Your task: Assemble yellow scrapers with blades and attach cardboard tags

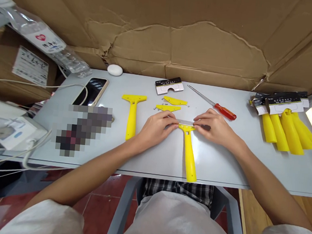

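Head view: yellow scraper (190, 156) lies on the table (157, 164), nearer the person than the screwdriver (222, 109). Metal blade (185, 123) sits across its head. Left hand (157, 127) and right hand (213, 127) look pinched onto the blade's two ends, head between the fingertips. Scraper probably light, stiff plastic; take it by the handle. Blade likely thin, sharp: ends only.

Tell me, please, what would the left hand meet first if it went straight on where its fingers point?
The left hand would likely first meet the metal strip at its fingertips, then perhaps the right hand; exact contact is unclear.
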{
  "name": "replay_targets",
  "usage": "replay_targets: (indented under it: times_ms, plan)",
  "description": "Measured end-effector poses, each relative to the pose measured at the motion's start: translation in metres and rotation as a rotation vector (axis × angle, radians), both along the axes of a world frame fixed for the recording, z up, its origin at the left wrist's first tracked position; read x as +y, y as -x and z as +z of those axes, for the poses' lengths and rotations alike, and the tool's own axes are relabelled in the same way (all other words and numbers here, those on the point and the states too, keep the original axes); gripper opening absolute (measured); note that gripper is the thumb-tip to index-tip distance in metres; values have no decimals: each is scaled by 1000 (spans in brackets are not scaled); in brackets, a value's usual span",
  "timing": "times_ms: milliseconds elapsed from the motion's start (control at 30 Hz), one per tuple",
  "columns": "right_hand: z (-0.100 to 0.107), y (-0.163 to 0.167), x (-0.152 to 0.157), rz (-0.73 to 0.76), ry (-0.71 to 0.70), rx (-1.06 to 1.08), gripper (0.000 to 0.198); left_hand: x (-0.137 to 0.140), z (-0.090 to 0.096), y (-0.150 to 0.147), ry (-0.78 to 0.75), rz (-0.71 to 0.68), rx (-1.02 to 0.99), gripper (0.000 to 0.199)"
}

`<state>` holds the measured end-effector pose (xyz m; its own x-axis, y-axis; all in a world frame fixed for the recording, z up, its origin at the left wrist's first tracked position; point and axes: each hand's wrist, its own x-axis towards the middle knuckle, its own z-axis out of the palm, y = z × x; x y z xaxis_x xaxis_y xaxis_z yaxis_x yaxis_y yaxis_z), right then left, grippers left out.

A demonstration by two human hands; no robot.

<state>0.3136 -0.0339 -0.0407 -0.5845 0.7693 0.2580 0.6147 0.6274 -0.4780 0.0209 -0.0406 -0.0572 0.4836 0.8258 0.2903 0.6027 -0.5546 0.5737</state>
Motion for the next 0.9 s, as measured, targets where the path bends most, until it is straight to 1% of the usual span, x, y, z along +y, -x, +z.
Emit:
replay_targets:
  times_ms: [167, 433, 633, 733, 900]
  plan:
    - [0, -7, 2, 69, -3, -28, 25, -1, -1, 1, 1, 5, 11, 20]
    - [-4, -11, 3, 72, -74, -44, 20, -1, -4, 2, -11, 25, 21, 23]
    - [0, -9, 0, 61, -187, -196, 21, 0, -5, 2, -31, 12, 29, 24]
    - [3, -7, -2, 55, -186, -233, 20, 0, -5, 2, -27, 15, 29, 25]
    - [5, -6, -2, 51, -159, -219, 19, 0, -6, 1, -37, 11, 26, 25]
